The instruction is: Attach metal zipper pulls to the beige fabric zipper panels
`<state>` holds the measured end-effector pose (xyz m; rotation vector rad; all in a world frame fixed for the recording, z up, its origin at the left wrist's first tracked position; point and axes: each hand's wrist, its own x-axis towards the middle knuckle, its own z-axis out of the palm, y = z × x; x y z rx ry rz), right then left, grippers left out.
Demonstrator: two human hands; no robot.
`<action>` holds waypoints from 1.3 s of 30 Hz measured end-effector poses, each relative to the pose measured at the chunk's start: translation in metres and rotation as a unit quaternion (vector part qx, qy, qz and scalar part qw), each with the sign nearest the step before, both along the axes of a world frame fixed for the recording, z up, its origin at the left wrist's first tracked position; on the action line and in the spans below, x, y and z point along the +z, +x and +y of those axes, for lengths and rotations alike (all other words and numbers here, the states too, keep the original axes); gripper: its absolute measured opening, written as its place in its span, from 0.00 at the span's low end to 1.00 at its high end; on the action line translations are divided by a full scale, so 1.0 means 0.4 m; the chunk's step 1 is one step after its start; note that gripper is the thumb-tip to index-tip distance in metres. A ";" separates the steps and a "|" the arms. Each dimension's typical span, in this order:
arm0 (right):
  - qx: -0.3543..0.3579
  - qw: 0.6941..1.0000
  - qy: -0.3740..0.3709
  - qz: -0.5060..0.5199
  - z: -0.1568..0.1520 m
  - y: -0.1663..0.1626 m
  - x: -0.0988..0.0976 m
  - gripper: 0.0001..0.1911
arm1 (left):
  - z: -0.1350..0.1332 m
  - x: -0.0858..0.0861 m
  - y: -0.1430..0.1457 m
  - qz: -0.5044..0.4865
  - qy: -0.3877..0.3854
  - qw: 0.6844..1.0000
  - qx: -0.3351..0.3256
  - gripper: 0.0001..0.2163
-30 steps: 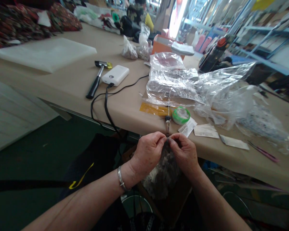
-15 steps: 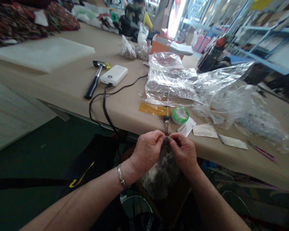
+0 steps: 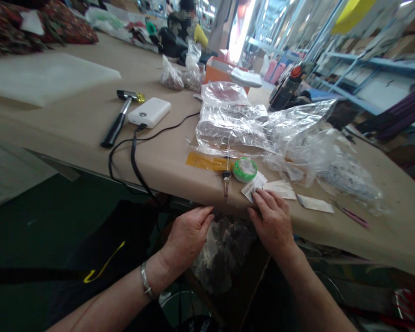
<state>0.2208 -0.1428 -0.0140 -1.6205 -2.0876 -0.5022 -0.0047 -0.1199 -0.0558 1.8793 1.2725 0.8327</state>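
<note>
Head view: the left hand [image 3: 190,233] sits below the bench [image 3: 72,124] edge. Its fingers are straight, loosely together and pinching nothing, with the tips against the upper left side of the bag [image 3: 224,251]. This clear bag of small dark pieces hangs under the bench edge, between the two hands. The right hand [image 3: 273,221], at 3 o'clock of the bag, lies flat with its fingers slightly spread. Its fingertips are on the bench edge, touching a paper slip [image 3: 253,185].

At 12 o'clock of the bag a pointed tool [image 3: 225,177] overhangs the edge. A green roll [image 3: 245,169] lies just beside it at 2 o'clock and a yellow strip [image 3: 204,161] at 10 o'clock. Crumpled clear wrap [image 3: 263,129] lies further back. At 10 o'clock of the left hand are a power bank [image 3: 149,112] with its cable [image 3: 134,157] and a hammer [image 3: 119,121]. Pink tweezers [image 3: 352,216] lie at 3 o'clock of the right hand.
</note>
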 end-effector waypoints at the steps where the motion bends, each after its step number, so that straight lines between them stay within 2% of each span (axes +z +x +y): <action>1: -0.001 1.000 0.005 -0.006 0.005 0.003 -0.008 0.16 | -0.001 -0.001 0.001 -0.001 -0.001 1.000 0.001 0.14; 6: 0.041 0.997 0.057 0.040 0.009 0.015 -0.028 0.09 | -0.019 0.034 0.028 -0.071 -0.056 0.996 -0.010 0.10; 8: 0.059 0.994 0.070 0.065 0.005 0.020 -0.024 0.08 | -0.030 0.058 0.050 -0.118 -0.119 0.986 -0.018 0.09; 10: 0.075 0.989 0.084 0.092 -0.006 0.020 -0.017 0.08 | -0.041 0.083 0.078 -0.180 -0.214 0.960 -0.019 0.08; 12: 0.098 0.985 0.088 0.114 -0.025 0.014 -0.012 0.08 | -0.049 0.105 0.106 -0.276 -0.337 0.900 -0.019 0.09; 14: 0.127 0.981 0.080 0.126 -0.051 0.002 -0.012 0.07 | -0.055 0.122 0.132 -0.387 -0.448 0.805 -0.028 0.10; 16: 0.149 0.979 0.064 0.126 -0.077 -0.010 -0.017 0.07 | -0.055 0.131 0.154 -0.471 -0.505 0.722 -0.039 0.11; 18: 0.155 0.979 0.053 0.121 -0.096 -0.017 -0.025 0.07 | -0.051 0.134 0.172 -0.505 -0.519 0.689 -0.033 0.09; 22: 0.152 0.980 0.050 0.116 -0.104 -0.020 -0.026 0.07 | -0.041 0.134 0.199 -0.509 -0.520 0.686 -0.001 0.05; 25: 0.163 0.979 0.051 0.109 -0.105 -0.023 -0.013 0.06 | -0.034 0.136 0.212 -0.516 -0.516 0.684 -0.008 0.05; 29: 0.191 0.977 0.001 0.098 -0.105 -0.009 0.007 0.13 | -0.024 0.146 0.222 -0.512 -0.510 0.691 0.001 0.02; 31: 0.153 0.981 0.006 0.120 -0.091 0.018 0.015 0.17 | -0.020 0.151 0.222 -0.483 -0.512 0.710 0.024 0.01; 33: 0.064 0.991 0.015 0.120 -0.066 0.054 0.023 0.19 | -0.019 0.154 0.221 -0.445 -0.515 0.732 0.037 0.01; 35: -0.014 0.997 -0.014 0.073 -0.040 0.087 0.025 0.21 | -0.020 0.152 0.219 -0.418 -0.514 0.749 0.032 0.01; 37: -0.039 0.997 -0.061 0.015 -0.023 0.108 0.019 0.23 | -0.022 0.147 0.217 -0.408 -0.507 0.759 0.020 0.01; 39: -0.031 0.997 -0.072 -0.015 -0.019 0.119 0.005 0.22 | -0.024 0.143 0.215 -0.402 -0.501 0.766 0.012 0.01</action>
